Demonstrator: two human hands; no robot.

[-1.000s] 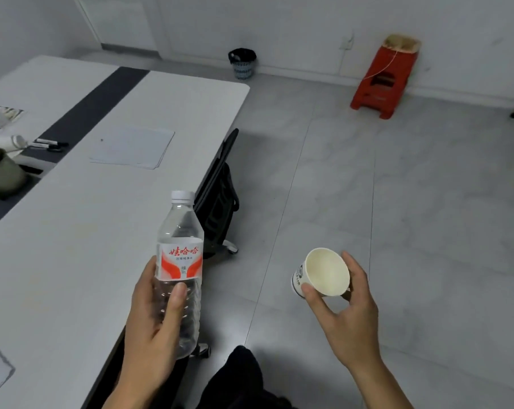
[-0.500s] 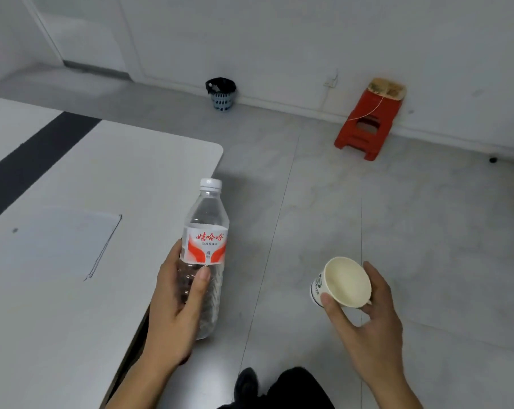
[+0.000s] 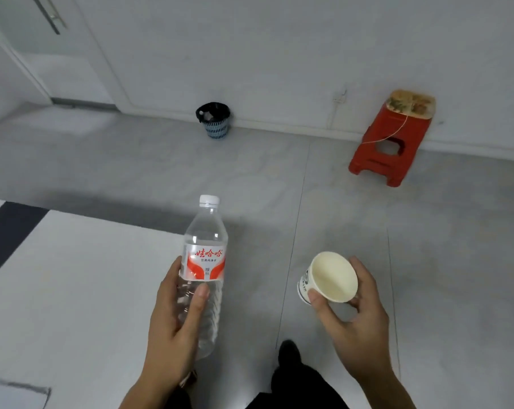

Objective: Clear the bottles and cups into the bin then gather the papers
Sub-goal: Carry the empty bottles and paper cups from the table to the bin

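Clear plastic bottle stands upright in the left hand, whose fingers wrap round its lower body. The right hand pinches the empty paper cup between thumb and fingers. The 2 are carried near and low, likely bound for the bin at the far wall.

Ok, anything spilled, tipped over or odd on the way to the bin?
Nothing spilled. The bottle is capped and upright in the left hand; the cup in the right hand is tilted but looks empty. The bin stands upright. Only oddity: a thin white cord draped across the red stool.
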